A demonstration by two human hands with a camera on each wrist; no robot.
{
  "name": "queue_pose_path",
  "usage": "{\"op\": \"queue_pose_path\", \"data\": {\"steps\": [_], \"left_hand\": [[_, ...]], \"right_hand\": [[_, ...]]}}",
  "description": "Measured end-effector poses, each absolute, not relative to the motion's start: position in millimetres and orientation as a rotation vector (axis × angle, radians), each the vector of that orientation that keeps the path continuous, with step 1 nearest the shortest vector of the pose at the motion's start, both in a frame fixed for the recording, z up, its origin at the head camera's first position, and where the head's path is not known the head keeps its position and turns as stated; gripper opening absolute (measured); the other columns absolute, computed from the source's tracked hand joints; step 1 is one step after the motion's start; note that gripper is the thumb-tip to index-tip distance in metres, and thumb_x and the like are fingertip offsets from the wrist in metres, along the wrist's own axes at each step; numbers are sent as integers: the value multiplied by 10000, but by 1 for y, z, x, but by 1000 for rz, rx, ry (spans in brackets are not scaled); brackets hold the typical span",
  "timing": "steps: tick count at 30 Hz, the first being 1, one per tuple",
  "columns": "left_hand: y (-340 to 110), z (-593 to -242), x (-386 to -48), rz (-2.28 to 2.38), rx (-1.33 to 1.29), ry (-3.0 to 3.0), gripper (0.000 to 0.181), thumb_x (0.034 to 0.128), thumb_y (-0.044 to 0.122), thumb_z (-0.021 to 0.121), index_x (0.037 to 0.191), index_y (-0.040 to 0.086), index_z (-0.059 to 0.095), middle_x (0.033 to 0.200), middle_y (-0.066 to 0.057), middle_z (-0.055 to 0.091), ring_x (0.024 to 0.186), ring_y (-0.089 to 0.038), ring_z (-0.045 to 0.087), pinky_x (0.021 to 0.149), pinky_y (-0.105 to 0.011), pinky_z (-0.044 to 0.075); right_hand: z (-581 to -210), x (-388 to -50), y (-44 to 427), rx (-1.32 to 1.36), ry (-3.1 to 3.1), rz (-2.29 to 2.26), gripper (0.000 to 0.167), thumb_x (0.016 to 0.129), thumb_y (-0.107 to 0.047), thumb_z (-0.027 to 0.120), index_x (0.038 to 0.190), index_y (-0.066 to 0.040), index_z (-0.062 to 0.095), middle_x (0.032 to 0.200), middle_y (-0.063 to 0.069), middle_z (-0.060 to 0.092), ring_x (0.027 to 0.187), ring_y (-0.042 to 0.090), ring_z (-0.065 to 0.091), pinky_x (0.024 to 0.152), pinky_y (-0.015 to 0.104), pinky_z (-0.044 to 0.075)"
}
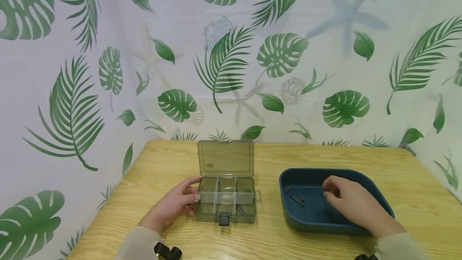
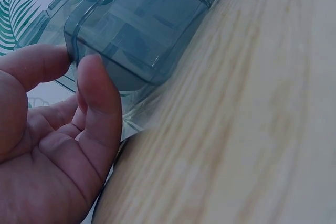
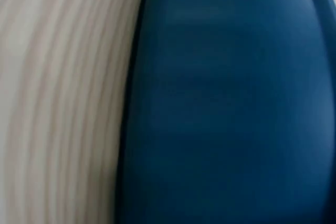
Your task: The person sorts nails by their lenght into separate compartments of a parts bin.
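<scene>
Inside blue tray (image 1: 317, 228), right hand (image 1: 347, 196) curled near screws (image 1: 297, 200), hold undeterminable; left hand (image 1: 177, 202) gripped compartment box (image 1: 208, 213) at left edge.

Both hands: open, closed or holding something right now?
Left hand: open, touching the box.
Right hand: at the tray; can't tell whether it pinches anything.

A smoky-grey box (image 1: 206, 216) and dark-blue tray (image 1: 317, 228) stand on a yellow, wood-grained table (image 1: 267, 230), its far edge backed by white cloth (image 1: 238, 63) patterned with green leaves.
</scene>
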State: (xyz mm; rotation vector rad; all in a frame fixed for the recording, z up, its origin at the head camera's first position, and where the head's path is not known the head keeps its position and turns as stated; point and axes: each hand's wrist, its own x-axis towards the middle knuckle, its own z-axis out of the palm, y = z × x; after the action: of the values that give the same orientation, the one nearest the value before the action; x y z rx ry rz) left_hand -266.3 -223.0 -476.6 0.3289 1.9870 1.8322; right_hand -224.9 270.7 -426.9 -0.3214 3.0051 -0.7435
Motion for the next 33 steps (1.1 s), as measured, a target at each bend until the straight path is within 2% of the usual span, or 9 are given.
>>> {"op": "queue_pose_path", "data": {"steps": [7, 17, 24, 28, 33], "left_hand": [[-225, -477, -267, 1835, 316, 1981, 687, 1027, 147, 609, 1598, 74, 234, 1027, -87, 480, 740, -170, 454, 633, -326, 524], [-226, -478, -267, 1830, 320, 1976, 695, 1026, 164, 618, 1600, 83, 235, 1026, -78, 479, 743, -169, 458, 633, -323, 521], [-226, -479, -267, 1831, 315, 1974, 689, 1024, 154, 619, 1595, 81, 241, 1028, -77, 470, 754, -171, 456, 635, -324, 520], [-227, -479, -268, 1836, 311, 1977, 682, 1022, 134, 614, 1593, 75, 245, 1027, -77, 471, 748, -167, 455, 626, -319, 523], [-226, -480, -268, 1828, 319, 1977, 685, 1022, 141, 618, 1594, 78, 245, 1029, -79, 472, 757, -168, 459, 632, -317, 524]], "right_hand": [[-427, -231, 293, -303, 3009, -685, 229, 979, -215, 662, 1148, -60, 657, 895, -30, 621, 762, 142, 557, 655, 380, 486], [-433, -243, 302, -228, 2933, -613, 311, 974, -252, 671, 1174, -16, 640, 910, 4, 621, 762, 163, 576, 667, 416, 504], [-440, -247, 302, -205, 2903, -545, 322, 963, -213, 683, 1161, 37, 638, 967, 51, 657, 856, 230, 637, 722, 470, 532], [-441, -249, 301, -197, 2897, -504, 258, 952, -180, 695, 1106, 23, 657, 952, 51, 659, 852, 232, 635, 730, 475, 530], [-441, -247, 300, -226, 2892, -455, 88, 938, -154, 704, 945, -80, 658, 870, 2, 633, 774, 186, 582, 692, 446, 504]]}}
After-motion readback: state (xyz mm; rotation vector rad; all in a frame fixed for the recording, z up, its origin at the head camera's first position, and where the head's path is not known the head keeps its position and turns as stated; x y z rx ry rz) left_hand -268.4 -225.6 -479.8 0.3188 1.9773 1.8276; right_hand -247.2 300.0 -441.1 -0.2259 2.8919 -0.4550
